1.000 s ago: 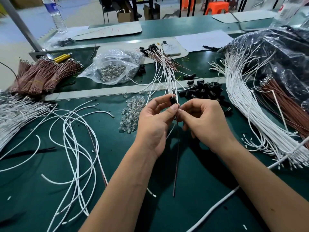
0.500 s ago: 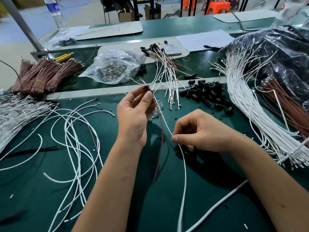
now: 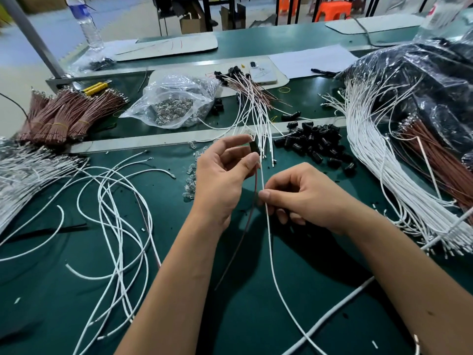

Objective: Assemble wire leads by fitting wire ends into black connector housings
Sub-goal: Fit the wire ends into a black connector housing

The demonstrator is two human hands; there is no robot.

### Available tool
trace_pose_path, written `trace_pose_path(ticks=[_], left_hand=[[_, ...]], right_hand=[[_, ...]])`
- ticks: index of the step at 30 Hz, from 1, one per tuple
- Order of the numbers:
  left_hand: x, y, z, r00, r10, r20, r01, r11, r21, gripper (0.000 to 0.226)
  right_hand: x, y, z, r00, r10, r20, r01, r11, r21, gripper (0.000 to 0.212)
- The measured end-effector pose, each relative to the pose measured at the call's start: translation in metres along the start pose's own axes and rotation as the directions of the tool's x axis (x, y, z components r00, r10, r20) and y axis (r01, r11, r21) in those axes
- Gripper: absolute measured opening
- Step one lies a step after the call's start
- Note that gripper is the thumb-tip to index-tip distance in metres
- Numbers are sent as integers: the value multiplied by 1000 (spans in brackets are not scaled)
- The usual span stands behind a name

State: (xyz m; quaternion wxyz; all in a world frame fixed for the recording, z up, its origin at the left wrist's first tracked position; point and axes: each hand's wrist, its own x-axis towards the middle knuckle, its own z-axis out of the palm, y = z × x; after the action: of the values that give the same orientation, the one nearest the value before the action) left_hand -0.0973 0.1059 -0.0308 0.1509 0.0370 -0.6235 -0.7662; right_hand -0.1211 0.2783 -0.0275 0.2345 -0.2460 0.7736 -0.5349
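Black plastic is showing between the thumb and forefinger of the left hand (image 3: 220,180), which is pinching a small connector housing (image 3: 255,149) just above the green mat (image 3: 256,316) at the middle of the bench. A thin red-brown wire (image 3: 245,226) is hanging from the housing and trailing down toward the person. The right hand (image 3: 304,198) is pinching a white wire (image 3: 268,226) a little below the housing, thumb and forefinger closed on it while the other fingers are curling underneath; whether the wire's end is already seated cannot be told, since the thumb is covering that spot.

The housing is looking light, rigid and smooth, so it is probably best held by its flat sides, as the left hand is doing, with its open end left free. The white wire is looking limp over its length and is likely buckling if pushed from far back, so gripping it close to the tip is giving the stiffness needed. The metal terminal at the tip is probably delicate and easily bent.

A pile of loose housings (image 3: 314,144) is lying just beyond the hands, a bundle of white wires (image 3: 384,175) is fanning out to the right, finished leads (image 3: 256,103) are resting behind, and bundled brown wires (image 3: 69,114) are sitting at far left.
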Motion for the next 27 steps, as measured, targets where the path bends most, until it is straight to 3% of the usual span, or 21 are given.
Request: trace_pose_path(ticks=[3,8,13,22,27], left_hand=[[-1,1,1,999,24,43,-27,998,59,29],[-2,1,2,994,-10,113,7,1000,24,29],[-3,2,3,996,-8,90,8,1000,-1,21],[-4,-2,4,991,11,136,-32,988,150,24],[-3,-1,2,996,0,94,-10,994,107,14]], right_hand=[[-1,-1,-1,1000,-13,1,13,1000,25,27],[4,3,3,985,-30,-167,58,985,165,13],[4,6,3,989,-17,-145,36,992,124,16],[6,10,0,983,-23,-182,59,979,196,18],[7,11,-1,983,-35,-181,68,982,179,17]])
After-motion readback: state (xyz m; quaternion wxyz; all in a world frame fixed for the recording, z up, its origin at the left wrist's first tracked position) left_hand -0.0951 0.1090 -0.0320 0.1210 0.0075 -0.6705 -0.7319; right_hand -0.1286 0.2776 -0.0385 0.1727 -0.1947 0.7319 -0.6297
